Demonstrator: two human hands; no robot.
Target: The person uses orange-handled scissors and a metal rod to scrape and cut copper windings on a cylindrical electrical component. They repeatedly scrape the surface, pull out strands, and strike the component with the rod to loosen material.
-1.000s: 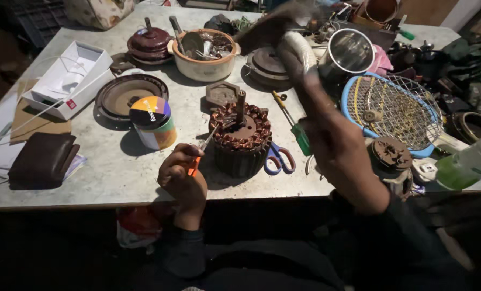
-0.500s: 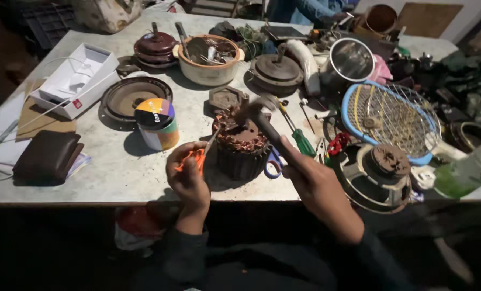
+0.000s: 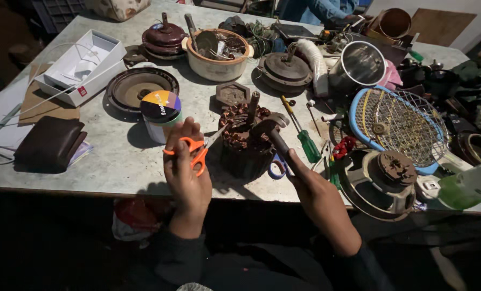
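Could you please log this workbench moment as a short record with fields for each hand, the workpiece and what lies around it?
Left hand: holds orange-handled scissors, tips toward the motor stator
Right hand: grips a hammer, head at the stator's top
Workpiece: motor stator with copper windings, upright on the table
Nearby: green-handled screwdriver, tape roll, brown wallet

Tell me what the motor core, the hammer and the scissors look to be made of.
Motor core: reddish copper-looking windings on dark, dull metal, probably steel.
Hammer: grey, worn metal head; dark handle, material unclear.
Scissors: glossy orange handles, likely plastic; thin grey blades, apparently metal.
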